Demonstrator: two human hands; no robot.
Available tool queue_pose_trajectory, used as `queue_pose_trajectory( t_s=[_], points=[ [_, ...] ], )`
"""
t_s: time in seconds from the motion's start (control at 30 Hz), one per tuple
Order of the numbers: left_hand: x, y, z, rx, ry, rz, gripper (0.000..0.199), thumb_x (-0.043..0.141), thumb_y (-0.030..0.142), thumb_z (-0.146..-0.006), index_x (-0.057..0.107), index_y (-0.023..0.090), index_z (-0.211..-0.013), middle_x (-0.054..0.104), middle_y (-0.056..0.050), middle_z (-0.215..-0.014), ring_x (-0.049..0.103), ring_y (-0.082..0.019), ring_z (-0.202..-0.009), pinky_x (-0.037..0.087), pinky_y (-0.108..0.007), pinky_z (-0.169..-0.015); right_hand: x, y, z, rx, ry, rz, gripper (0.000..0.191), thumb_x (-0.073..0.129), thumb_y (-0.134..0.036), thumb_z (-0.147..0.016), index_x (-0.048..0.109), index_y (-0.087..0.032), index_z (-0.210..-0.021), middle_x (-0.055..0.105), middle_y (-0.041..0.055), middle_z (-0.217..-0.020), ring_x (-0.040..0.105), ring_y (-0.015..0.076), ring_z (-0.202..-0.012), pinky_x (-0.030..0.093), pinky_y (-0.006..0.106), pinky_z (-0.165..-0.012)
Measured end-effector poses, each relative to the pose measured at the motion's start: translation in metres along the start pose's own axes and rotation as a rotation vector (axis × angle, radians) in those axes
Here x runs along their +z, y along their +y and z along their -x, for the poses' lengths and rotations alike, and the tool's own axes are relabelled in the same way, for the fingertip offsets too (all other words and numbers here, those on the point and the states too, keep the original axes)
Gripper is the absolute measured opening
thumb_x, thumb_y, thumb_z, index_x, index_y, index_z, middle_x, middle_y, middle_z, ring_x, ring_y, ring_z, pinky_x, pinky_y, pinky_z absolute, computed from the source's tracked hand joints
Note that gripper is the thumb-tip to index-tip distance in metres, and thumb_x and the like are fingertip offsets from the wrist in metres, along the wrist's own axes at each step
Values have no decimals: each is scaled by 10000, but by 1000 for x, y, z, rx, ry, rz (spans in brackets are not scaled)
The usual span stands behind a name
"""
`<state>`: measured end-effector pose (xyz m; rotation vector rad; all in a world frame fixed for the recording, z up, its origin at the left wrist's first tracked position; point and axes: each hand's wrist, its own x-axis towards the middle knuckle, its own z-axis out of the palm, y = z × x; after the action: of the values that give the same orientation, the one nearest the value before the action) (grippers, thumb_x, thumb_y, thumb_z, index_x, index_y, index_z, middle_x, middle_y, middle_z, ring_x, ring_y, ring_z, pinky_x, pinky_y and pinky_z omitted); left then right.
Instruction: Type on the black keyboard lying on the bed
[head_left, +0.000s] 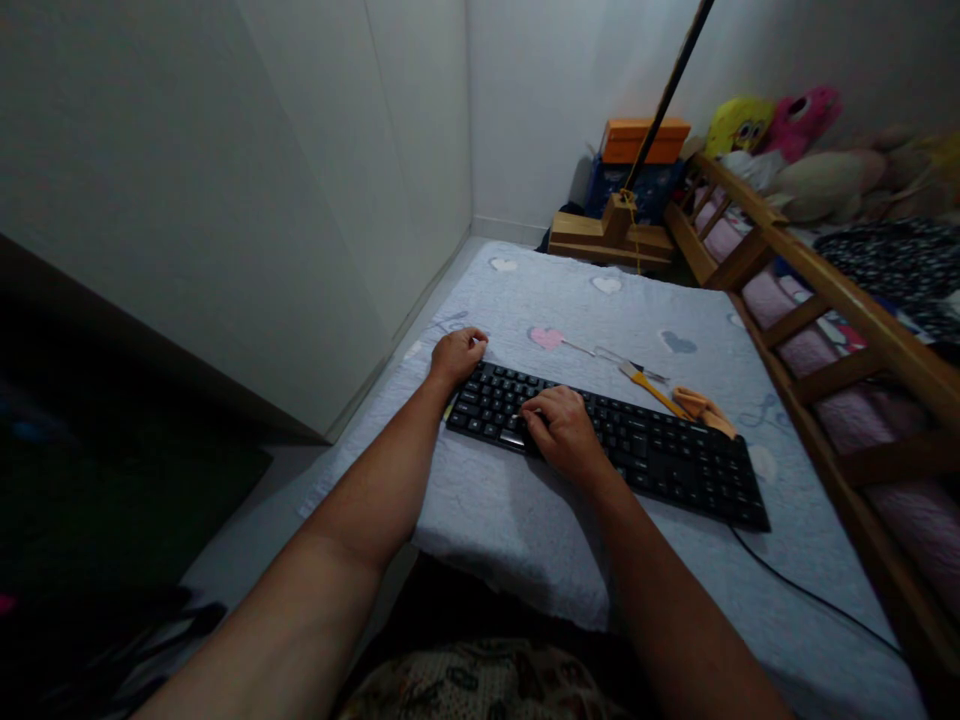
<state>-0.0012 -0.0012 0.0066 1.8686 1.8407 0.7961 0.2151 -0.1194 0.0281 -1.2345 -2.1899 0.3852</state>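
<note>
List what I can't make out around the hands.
Head view:
Keys under the right hand: that hand covers them.
Pale bit at its fingers and yellowish bit by the left end of the keyboard: both too small.
Whether the left hand holds anything: curled fingers hide it.
Far end of the cable: lost past the cloth.

Part of the keyboard (637,440) invisible beneath the right hand (561,425)

The keyboard (637,445) is of matt plastic, the heart-patterned cloth (480,500) looks rough, the bed railing (862,302) is smooth wood.
</note>
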Motion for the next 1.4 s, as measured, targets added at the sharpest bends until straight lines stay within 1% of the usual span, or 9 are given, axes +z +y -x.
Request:
queue_pose_trajectory(
  t_s=[0.3, 0.57, 0.83, 1.03, 1.4],
  points=[
    [0, 0, 0, -4, -5, 6, 308, 543, 308, -864, 763, 185, -1042, 712, -32, -800, 612, -176, -740, 438, -278, -705, 0, -1, 0, -9, 25, 5, 165, 546, -157, -903, 673, -210, -810, 708, 57, -843, 586, 232, -892, 388, 390, -873],
    [-1, 2, 1, -9, -2, -4, 301, 545, 300, -867, 762, 192, -1045, 720, -33, -819, 621, -176, -757, 447, -276, -732, 0, -1, 0, 8, 35, 20, 160, 550, -144, -895, 680, -196, -819, 702, 65, -853, 591, 236, -886, 393, 390, -871],
    [-2, 2, 1, -7, -8, -3, 298, 541, 302, -863, 759, 195, -1035, 719, -29, -807, 614, -176, -749, 439, -272, -710, 2, -2, 0, 4, -8, 1, 179, 554, -191, -951, 704, -211, -856, 713, 58, -874, 582, 236, -914, 389, 394, -887],
    [0, 1, 1, 1, 3, 7, 305, 541, 314, -864, 763, 188, -1031, 713, -32, -798, 613, -177, -750, 442, -273, -706, 4, -3, -1, -7, -27, -4, 176, 565, -201, -960, 723, -216, -885, 719, 57, -889, 581, 235, -933, 386, 400, -901],
    [1, -2, -1, -3, -5, -3, 309, 544, 326, -874, 761, 188, -1045, 717, -32, -801, 614, -173, -739, 439, -274, -710, 0, -2, 1, 10, 7, 14, 168, 557, -172, -927, 696, -208, -839, 713, 60, -866, 586, 233, -907, 389, 394, -889]
  ],
)
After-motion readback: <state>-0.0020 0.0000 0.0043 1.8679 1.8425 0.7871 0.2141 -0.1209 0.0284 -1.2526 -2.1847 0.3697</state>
